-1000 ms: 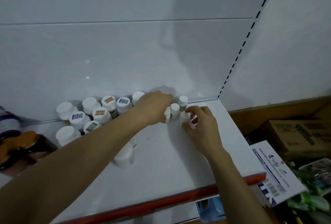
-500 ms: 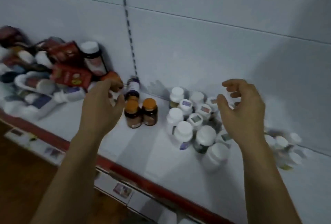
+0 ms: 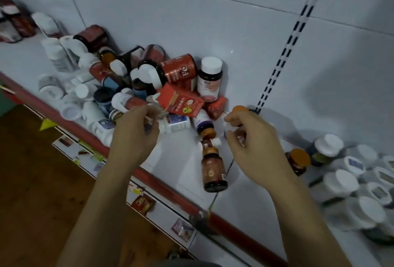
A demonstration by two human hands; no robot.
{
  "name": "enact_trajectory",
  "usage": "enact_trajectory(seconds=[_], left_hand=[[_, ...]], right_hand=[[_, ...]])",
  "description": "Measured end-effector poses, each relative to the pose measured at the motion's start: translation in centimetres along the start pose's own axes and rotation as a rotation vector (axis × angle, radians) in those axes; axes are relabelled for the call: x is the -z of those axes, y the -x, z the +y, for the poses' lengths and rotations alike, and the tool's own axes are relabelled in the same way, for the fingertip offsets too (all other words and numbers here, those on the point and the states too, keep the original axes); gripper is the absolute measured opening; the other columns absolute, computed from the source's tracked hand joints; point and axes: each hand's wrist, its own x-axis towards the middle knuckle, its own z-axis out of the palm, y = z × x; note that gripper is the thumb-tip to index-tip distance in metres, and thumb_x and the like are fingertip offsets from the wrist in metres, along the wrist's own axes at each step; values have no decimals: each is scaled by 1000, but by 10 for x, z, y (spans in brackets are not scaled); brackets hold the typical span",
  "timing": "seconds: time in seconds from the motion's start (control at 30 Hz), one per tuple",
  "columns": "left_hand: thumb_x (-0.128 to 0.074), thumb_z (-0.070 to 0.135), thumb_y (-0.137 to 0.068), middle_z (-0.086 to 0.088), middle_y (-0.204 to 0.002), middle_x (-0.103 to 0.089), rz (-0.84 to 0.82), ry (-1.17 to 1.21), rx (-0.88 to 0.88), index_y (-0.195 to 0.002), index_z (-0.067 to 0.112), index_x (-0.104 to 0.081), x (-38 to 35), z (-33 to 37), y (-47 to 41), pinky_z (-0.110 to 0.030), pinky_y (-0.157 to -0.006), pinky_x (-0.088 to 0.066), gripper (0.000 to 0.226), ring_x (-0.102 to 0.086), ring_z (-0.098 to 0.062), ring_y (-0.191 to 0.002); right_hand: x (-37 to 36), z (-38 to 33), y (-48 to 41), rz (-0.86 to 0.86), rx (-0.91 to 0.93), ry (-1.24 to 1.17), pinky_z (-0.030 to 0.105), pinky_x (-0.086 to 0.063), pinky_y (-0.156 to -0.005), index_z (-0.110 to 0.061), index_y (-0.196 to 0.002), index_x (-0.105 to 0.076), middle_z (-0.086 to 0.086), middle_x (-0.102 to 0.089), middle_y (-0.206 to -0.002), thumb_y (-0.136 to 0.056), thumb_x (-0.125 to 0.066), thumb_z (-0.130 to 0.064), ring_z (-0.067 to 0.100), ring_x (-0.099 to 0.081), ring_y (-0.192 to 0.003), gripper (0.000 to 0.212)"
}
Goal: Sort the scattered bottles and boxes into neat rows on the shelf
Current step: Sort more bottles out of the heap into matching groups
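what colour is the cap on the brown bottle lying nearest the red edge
The cap is orange, head view.

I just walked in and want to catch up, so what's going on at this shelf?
A person is tidying a shelf. The right hand seems to grip a small orange-capped bottle at the edge of a jumbled heap of bottles and boxes; the left hand curls by a white bottle lying flat, grip unclear. White-capped bottles stand grouped at the right; an amber bottle lies loose in front.
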Motion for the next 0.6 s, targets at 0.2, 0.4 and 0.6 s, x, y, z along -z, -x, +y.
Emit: enact_trajectory(seconds=[0.2, 0.4, 0.6], left_hand=[[-69, 4, -90, 8, -95, -66, -81, 80, -135, -110, 14, -74, 7, -26, -21, -29, -74, -51, 23, -61, -15, -81], [-70, 6, -90, 7, -99, -71, -204, 154, -250, -104, 18, -73, 16, -51, -33, -22, -75, -50, 19, -62, -11, -85], [-80, 13, -82, -2, -104, -59, -65, 46, -247, -102, 17, -75, 3, -50, -25, -37, -81, -50, 21, -54, -19, -98]], right_hand=[[-70, -20, -27, -222, -260, 266, 39, -54, -71, -29, -129, -40, 1, -59, -102, -92, -67, -33, 25, -61, -91, 46], [-75, -5, -25, -98, -425, 78, 27, -45, -66, -35, -134, -37, -8, -60, -102, -84, -76, -22, 12, -61, -88, 64], [-71, -3, -14, 196, -296, -102, 13, -45, -84, -34, -128, -54, -14, -61, -121, -90, -74, -23, 0, -59, -106, 44]])
